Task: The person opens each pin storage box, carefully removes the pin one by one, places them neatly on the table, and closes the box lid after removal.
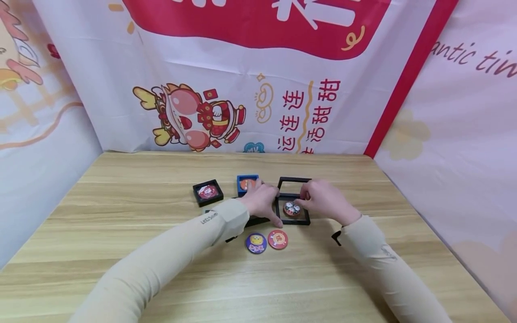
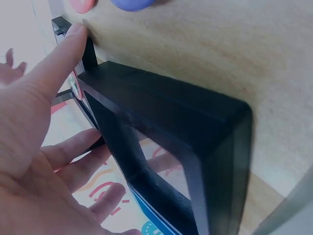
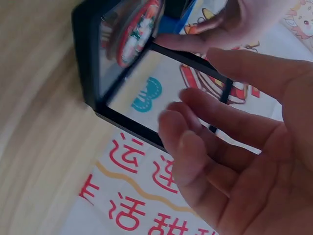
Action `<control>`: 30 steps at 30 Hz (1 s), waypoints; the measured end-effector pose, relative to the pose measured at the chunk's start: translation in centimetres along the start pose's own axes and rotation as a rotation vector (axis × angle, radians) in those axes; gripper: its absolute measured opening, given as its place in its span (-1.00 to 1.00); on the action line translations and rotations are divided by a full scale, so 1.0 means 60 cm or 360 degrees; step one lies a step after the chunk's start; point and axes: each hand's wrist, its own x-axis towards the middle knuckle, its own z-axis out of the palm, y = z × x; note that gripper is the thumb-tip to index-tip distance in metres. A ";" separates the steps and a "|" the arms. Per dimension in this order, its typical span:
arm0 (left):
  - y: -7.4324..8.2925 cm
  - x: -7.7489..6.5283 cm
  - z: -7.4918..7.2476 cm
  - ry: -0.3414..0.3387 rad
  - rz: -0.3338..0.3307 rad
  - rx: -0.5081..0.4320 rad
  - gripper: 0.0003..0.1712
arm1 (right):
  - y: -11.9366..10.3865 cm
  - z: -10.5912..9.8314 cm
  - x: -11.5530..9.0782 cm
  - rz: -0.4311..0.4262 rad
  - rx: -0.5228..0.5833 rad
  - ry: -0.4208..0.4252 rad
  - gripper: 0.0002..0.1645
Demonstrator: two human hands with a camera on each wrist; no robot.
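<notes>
A black hinged display frame (image 1: 294, 222) lies unfolded on the table, with clear film in its near half. On that film sits a round badge (image 1: 291, 209) with white figures and a red edge. My left hand (image 1: 260, 199) holds the frame's left side, its thumb at the near corner and a fingertip by the hinge. Over the right side is my right hand (image 1: 326, 201), its fingers (image 3: 183, 147) loosely bent with nothing between them, close to the badge. Another black frame (image 2: 161, 93) stands beside the left palm, mostly hidden in the head view.
A red badge (image 1: 278, 239) and a purple badge (image 1: 256, 242) lie nearer the front. Behind the left arm are a blue-framed case (image 1: 247, 176) and a black-framed case (image 1: 212, 201), each with a badge inside. A printed cloth (image 1: 226, 67) hangs along the table's back edge.
</notes>
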 end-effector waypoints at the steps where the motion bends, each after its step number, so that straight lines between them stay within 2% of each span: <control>1: 0.001 0.000 0.001 0.0004 -0.0007 0.0007 -0.01 | 0.001 0.004 0.001 0.0010 0.0018 -0.0055 -0.74; 4: 0.003 0.002 0.003 0.0012 -0.0019 0.0032 -0.02 | 0.002 0.014 0.004 0.0038 0.0045 -0.0169 -0.67; 8: 0.005 0.002 0.004 0.0001 -0.0041 0.0008 0.00 | 0.006 0.024 0.004 0.0058 0.0073 -0.0219 -0.56; 20: 0.007 0.001 0.007 0.0028 -0.0068 -0.0046 0.04 | 0.009 0.056 0.004 0.0010 -0.0121 -0.0090 -0.50; 30: 0.005 -0.002 0.005 0.0031 -0.0065 -0.0057 0.03 | 0.007 0.060 0.010 0.0059 -0.0033 -0.0126 -0.48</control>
